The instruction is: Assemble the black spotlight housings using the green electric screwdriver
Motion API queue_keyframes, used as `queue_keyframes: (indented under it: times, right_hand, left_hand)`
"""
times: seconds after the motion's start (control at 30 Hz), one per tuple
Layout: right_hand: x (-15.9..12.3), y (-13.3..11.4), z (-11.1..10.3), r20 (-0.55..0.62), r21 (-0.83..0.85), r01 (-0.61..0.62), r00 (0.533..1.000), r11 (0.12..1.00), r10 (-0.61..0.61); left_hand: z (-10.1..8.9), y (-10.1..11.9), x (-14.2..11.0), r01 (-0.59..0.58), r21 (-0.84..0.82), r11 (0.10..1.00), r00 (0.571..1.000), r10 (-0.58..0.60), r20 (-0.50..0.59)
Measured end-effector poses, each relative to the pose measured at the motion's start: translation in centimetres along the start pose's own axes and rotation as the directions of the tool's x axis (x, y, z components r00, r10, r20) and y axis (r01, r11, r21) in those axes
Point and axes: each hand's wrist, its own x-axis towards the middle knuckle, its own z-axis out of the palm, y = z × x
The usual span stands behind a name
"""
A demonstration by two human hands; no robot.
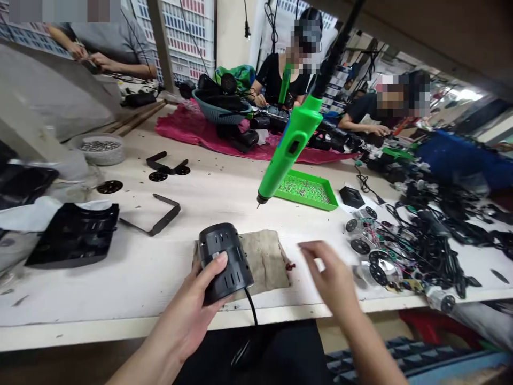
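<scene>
Wraps left hand (193, 303) round a black, slotted, curved plastic housing (230, 272) above beige cloth (267, 259); curls fingers of the right hand (332, 275) nearby (too blurred to tell if pinching). Looks like assembly, probably calling for alignment with the hanging green electric screwdriver (290, 147).

White workbench (152, 278) spans view, long front edge, scattered specks on top. Grey metal post (161, 48) rises at far left side, slightly tilted. Behind it, white slatted crates (188, 32) stacked like wall, red and blue showing through slots. Pale pillar (228, 48) beside them, dark cable (247, 21) hanging in front. Dark board (441, 43) overhead, upper right; bright ceiling light (467, 95) beneath its line, blurred. Red stool (433, 323) under bench, lower right.
</scene>
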Motion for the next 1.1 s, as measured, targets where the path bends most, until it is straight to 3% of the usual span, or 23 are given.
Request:
queue_keyframes:
  times: [0.1, 0.2, 0.33, 0.47, 0.6, 0.73, 0.8, 0.87, 0.9, 0.97, 1.1]
  right_hand:
    - [2.0, 5.8, -3.9, -0.033, -0.173, -0.141, 0.990, 0.975, 0.138]
    - [3.1, 9.3, -5.5, 0.070, -0.242, -0.178, 0.977, 0.954, 0.201]
    - [3.6, 10.1, -5.0, 0.166, -0.255, -0.161, 0.964, 0.953, 0.207]
    - [3.7, 9.8, -4.5, 0.135, -0.210, -0.155, 0.973, 0.965, 0.186]
    - [3.3, 8.0, -3.4, 0.091, -0.063, -0.172, 0.980, 0.983, 0.177]
    - [1.7, 2.1, -1.1, 0.177, 0.202, -0.158, 0.977, 0.967, 0.123]
    - [1.1, -1.1, 0.2, 0.294, 0.557, -0.317, 0.940, 0.768, 0.175]
    - [0.8, -3.6, 1.5, 0.372, 0.738, -0.412, 0.909, 0.534, 0.188]
    - [0.8, -4.4, 2.0, 0.377, 0.771, -0.420, 0.907, 0.479, 0.188]
    - [0.8, -5.1, 2.7, 0.359, 0.802, -0.407, 0.913, 0.437, 0.191]
    - [0.6, -5.0, 3.4, 0.324, 0.808, -0.373, 0.928, 0.456, 0.184]
  left_hand:
    - [0.7, 0.2, -0.3, 0.017, 0.014, 1.000, 1.000, -0.017, 0.009]
    - [1.7, 0.4, -0.3, 0.029, 0.018, 0.999, 0.999, -0.030, 0.046]
    - [2.5, 1.0, 0.2, 0.023, 0.013, 1.000, 0.999, -0.023, 0.030]
    - [2.0, 1.8, 0.9, 0.024, -0.060, 0.998, 1.000, -0.024, 0.000]
    - [1.5, 1.6, 1.4, 0.019, -0.101, 0.995, 1.000, -0.018, 0.009]
    - [2.4, 0.3, 1.6, 0.026, -0.094, 0.995, 1.000, -0.026, 0.006]
    - [3.0, -0.2, 1.5, -0.006, -0.088, 0.996, 1.000, 0.005, -0.019]
    - [3.3, -0.4, 1.4, -0.033, -0.080, 0.996, 0.999, 0.031, -0.023]
    - [3.4, -0.4, 1.3, -0.041, -0.072, 0.997, 0.999, 0.040, -0.016]
    - [3.4, -0.4, 1.1, -0.054, -0.054, 0.997, 0.999, 0.053, -0.009]
    - [3.3, -0.4, 1.1, -0.073, -0.033, 0.997, 0.997, 0.073, -0.013]
